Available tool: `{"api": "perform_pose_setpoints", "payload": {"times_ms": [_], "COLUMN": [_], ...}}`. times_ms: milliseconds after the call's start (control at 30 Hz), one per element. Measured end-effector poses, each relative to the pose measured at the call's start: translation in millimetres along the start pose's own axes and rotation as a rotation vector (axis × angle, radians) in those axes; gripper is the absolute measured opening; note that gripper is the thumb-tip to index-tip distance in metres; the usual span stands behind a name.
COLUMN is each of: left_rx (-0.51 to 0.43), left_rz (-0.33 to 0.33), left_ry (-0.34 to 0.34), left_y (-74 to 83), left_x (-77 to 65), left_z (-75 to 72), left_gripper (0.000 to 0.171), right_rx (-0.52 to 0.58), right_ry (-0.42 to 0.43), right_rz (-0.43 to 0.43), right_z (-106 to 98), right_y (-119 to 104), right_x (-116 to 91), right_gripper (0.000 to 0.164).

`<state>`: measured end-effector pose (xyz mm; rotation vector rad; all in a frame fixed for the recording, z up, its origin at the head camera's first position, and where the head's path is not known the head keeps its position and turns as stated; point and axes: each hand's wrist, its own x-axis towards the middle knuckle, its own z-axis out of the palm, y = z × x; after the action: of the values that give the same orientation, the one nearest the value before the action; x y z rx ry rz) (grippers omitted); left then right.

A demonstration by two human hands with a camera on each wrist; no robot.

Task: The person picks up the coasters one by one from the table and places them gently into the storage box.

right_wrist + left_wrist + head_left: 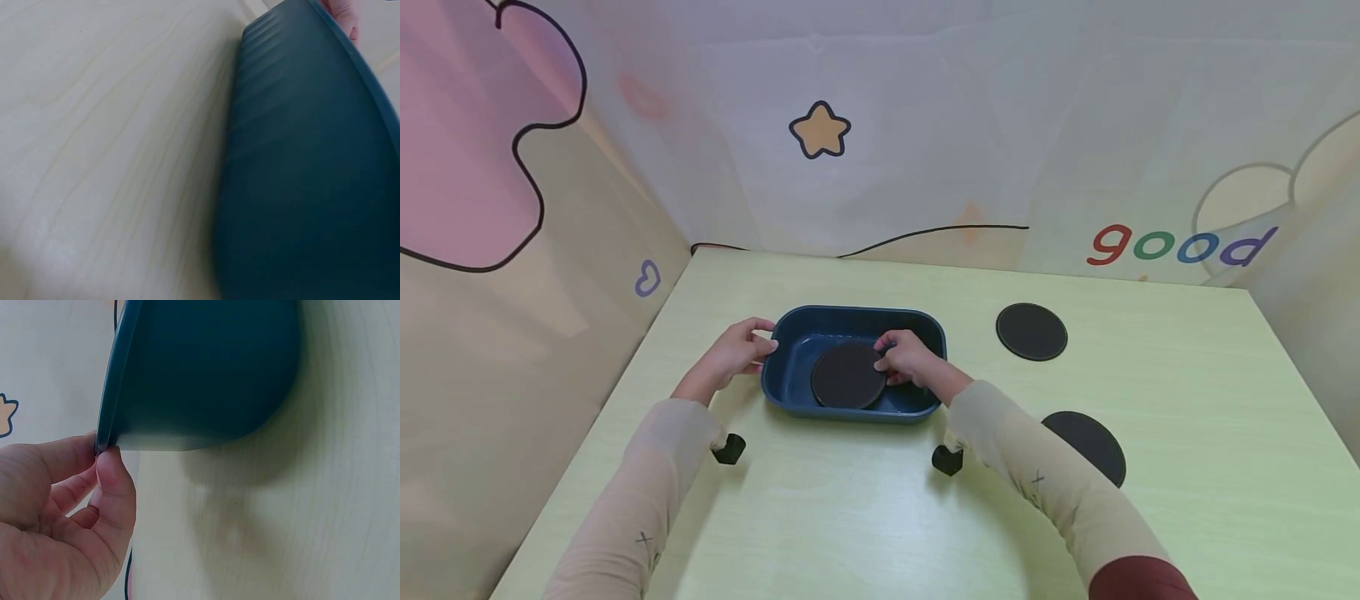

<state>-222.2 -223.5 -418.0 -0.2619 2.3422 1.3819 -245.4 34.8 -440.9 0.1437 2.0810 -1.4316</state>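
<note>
A dark blue rectangular basin [790, 400] with rounded corners stands on the table. My left hand [735, 354] pinches its left rim, thumb against one side and fingers against the other, as the left wrist view shows close up. Inside the basin is a round black coaster-like disc [847, 377]. My right hand [910, 360] reaches in over the right part of the basin and holds the disc's right edge between thumb and fingers. In the right wrist view the basin's outer wall [306, 156] hides the disc.
To the right of the basin, one black disc [1032, 332] lies flat on the pale table [842, 500]. Another black disc [1088, 446] lies nearer, partly hidden by the right sleeve. A printed cloth wall [925, 125] closes off the table's back and sides.
</note>
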Motion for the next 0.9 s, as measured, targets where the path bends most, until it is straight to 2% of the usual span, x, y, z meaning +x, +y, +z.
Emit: {"api": "perform_pose_setpoints", "payload": {"times_ms": [300,467,733,900], "left_rx": [-0.007,-0.007,0.000,0.001], "left_rz": [0.011,0.021,0.020,0.025], "left_ry": [-0.004,-0.012,-0.008,-0.011], "left_y": [-1.3,-1.8,-1.9,-1.4], "left_x": [0.6,0.5,0.1,-1.4], "left_z": [0.9,0.6,-0.3,0.0], "left_gripper": [0.041,0.041,0.041,0.042], "right_rx": [-0.105,-0.121,-0.118,-0.105], "right_ry": [0.066,0.091,0.081,0.045], "right_rz": [-0.046,-0.046,-0.058,-0.089], "right_z": [3.0,3.6,0.8,-8.1], "right_y": [-0.5,-0.5,-3.6,-10.7], "right_x": [0.0,0.7,-2.4,-10.5], "right_gripper": [0.028,0.024,0.022,0.024]}}
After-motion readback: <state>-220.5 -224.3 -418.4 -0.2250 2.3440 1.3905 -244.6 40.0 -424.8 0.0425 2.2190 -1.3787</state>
